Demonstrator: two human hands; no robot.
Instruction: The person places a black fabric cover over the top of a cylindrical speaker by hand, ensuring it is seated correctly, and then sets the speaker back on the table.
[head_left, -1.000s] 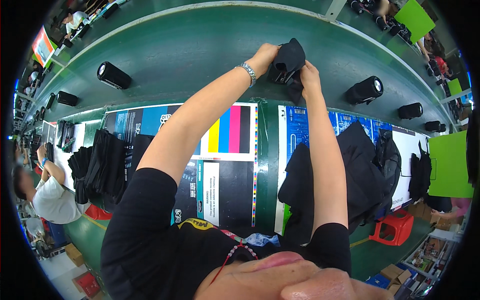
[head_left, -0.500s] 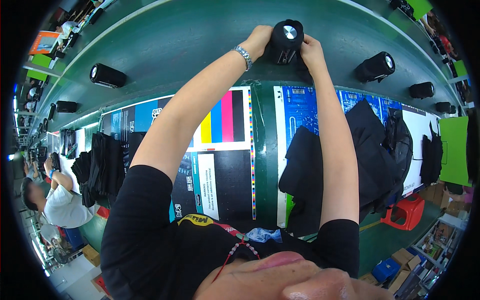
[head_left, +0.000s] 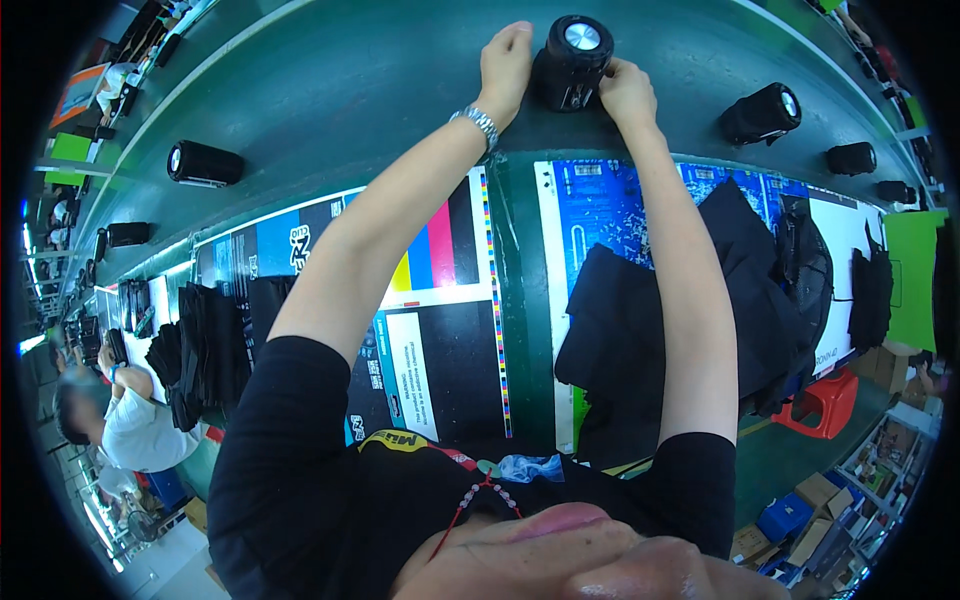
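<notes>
Head view: the black cylinder is touched by the right hand, fingers curled, grip unclear; the left hand is held just left, fingers together.

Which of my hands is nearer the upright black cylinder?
Right. Your right hand appears to touch the right side of the cylinder; your left hand is just off its left side, across a narrow gap.
</notes>
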